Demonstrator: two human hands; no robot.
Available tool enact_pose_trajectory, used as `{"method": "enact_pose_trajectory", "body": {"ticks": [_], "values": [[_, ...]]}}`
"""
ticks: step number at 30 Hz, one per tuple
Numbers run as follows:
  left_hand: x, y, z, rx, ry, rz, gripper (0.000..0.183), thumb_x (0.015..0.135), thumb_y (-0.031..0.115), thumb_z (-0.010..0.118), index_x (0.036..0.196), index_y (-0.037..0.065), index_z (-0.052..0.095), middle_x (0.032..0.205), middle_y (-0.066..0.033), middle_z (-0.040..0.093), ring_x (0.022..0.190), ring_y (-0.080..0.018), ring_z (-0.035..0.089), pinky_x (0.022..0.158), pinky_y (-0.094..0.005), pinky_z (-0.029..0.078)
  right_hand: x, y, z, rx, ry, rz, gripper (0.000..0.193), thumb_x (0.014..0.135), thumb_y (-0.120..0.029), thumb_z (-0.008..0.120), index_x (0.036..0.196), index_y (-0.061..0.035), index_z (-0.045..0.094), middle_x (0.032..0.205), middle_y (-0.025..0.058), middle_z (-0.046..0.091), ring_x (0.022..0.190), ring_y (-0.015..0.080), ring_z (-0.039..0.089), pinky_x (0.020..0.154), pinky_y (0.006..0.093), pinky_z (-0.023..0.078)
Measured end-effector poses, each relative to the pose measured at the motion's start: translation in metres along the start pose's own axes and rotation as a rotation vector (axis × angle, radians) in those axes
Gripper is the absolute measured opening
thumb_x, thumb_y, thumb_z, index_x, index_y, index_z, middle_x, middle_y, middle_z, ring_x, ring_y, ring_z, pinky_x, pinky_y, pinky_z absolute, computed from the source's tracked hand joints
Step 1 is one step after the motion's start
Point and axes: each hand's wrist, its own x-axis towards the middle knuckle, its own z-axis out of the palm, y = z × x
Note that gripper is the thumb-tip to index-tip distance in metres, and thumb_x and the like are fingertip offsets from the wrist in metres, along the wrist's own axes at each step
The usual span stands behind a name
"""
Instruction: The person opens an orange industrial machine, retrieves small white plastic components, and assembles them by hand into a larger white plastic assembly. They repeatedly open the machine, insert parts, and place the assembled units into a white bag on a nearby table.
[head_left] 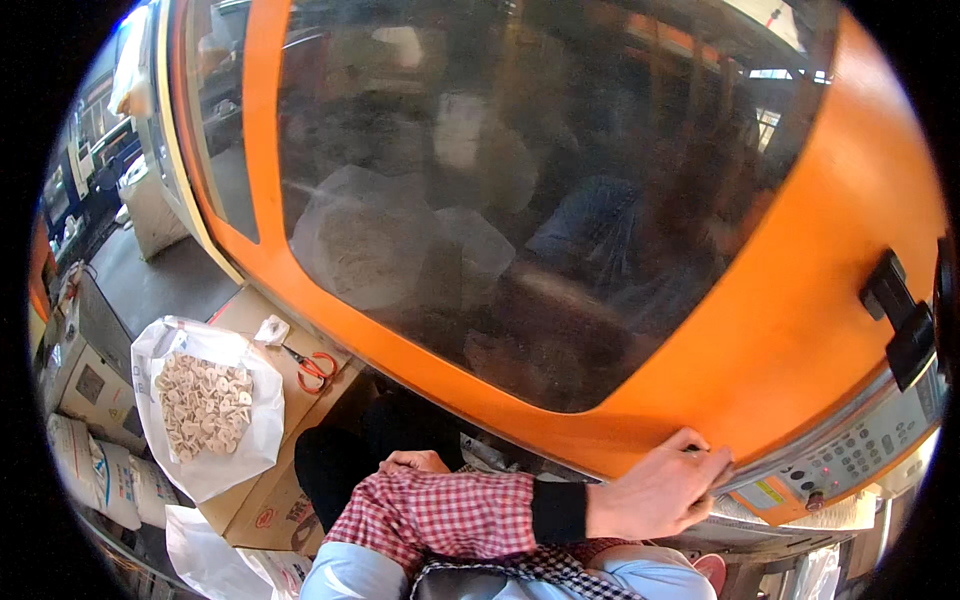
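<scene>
My left arm, in a red-checked sleeve with a black cuff, reaches across to the right. The fingers of my left hand (660,485) are curled at the lower right edge of a large orange machine door (590,440). A small dark part shows by the fingertips. My right hand (415,461) is tucked behind the left sleeve, near the knee, its fingers bent closed. Whatever it may hold is hidden. The door's dark window (560,230) carries reflections.
On a cardboard box (240,510) at the left stands an open white bag (270,415) of small beige parts (205,405). Red-handled cutters (316,371) lie beside it. A control panel (850,455) with buttons is at the right, below a black bracket (900,320).
</scene>
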Motion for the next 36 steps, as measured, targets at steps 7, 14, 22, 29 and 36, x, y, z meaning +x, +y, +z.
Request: {"method": "enact_pose_trajectory", "body": {"ticks": [7, 14, 22, 29, 36], "values": [[-0.040, 0.007, -0.069, 0.264, 0.032, -0.222, 0.015, 0.076, 0.011, 0.064, 0.085, 0.003, 0.055, 0.086, -0.0087, 0.062, 0.088, -0.0251, 0.058, 0.081, -0.0383, 0.044, -0.021, 0.002, -0.029, -0.357, -0.078, -0.283, 0.021, 0.085, -0.017, 0.053, 0.096, -0.0021, 0.062, 0.082, 0.0141, 0.064, 0.077, 0.0274, 0.062, 0.069, 0.0358, 0.048], [-0.079, 0.028, -0.130, 0.334, 0.423, -0.351, 0.018, 0.079, -0.001, 0.061, 0.092, 0.001, 0.049, 0.089, -0.0091, 0.059, 0.073, -0.0160, 0.055, 0.077, -0.0270, 0.044, -0.032, -0.044, -0.091, -0.433, -0.410, -0.351, 0.022, 0.084, -0.016, 0.053, 0.099, -0.0030, 0.062, 0.089, 0.0161, 0.064, 0.082, 0.0320, 0.061, 0.072, 0.0387, 0.048], [-0.115, 0.012, -0.172, 0.497, 0.991, -0.475, 0.015, 0.088, 0.001, 0.051, 0.103, 0.002, 0.050, 0.095, -0.0044, 0.057, 0.088, -0.0104, 0.052, 0.077, -0.0226, 0.041, -0.017, -0.047, -0.193, -0.943, 0.486, -0.178, 0.016, 0.074, -0.003, 0.063, 0.089, 0.0001, 0.065, 0.088, 0.0182, 0.064, 0.080, 0.0333, 0.062, 0.069, 0.0361, 0.049], [-0.134, 0.003, -0.228, 0.690, 1.130, -0.495, 0.016, 0.089, 0.003, 0.052, 0.105, 0.001, 0.051, 0.095, -0.0045, 0.057, 0.089, -0.0109, 0.053, 0.084, -0.0240, 0.041, 0.035, -0.002, -0.246, -1.173, 0.509, -0.043, 0.026, 0.074, -0.002, 0.061, 0.101, -0.0015, 0.059, 0.102, 0.0159, 0.056, 0.096, 0.0367, 0.053, 0.082, 0.0424, 0.045], [-0.151, -0.001, -0.262, 0.616, 1.216, -0.460, 0.022, 0.090, 0.004, 0.053, 0.111, -0.001, 0.050, 0.103, -0.0074, 0.057, 0.095, -0.0141, 0.053, 0.089, -0.0276, 0.040, 0.035, -0.006, -0.244, -1.286, 0.387, -0.203, 0.031, 0.075, -0.005, 0.061, 0.105, -0.0027, 0.057, 0.107, 0.0180, 0.054, 0.103, 0.0373, 0.050, 0.091, 0.0424, 0.041]]}}
